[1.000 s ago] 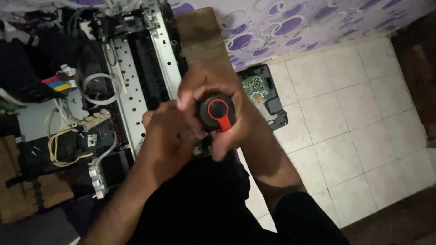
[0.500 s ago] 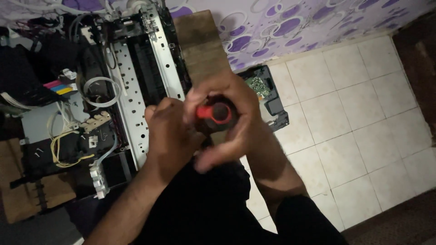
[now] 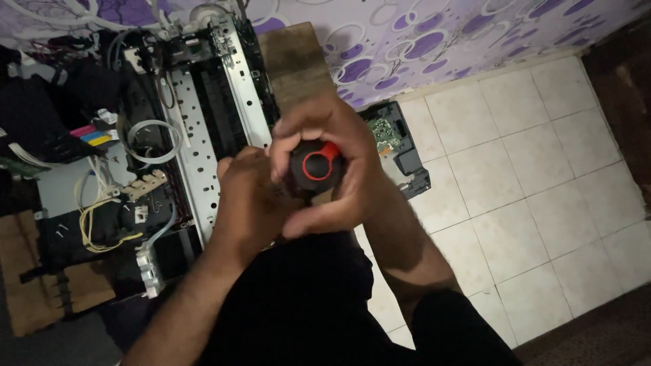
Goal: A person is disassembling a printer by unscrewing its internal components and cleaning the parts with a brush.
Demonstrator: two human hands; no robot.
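Screwdriver handle (image 3: 314, 167), black and red, sits wrapped in the right hand (image 3: 332, 159) while the left hand (image 3: 251, 196) cups beside it, steadying it above the opened printer (image 3: 203, 122).

- Screwdriver (image 3: 313, 166): thick black handle with a red ring on its butt end, which faces the camera; shaft hidden.
- It stands roughly upright, just right of the opened printer's (image 3: 203, 129) perforated metal frame, gripped all round.
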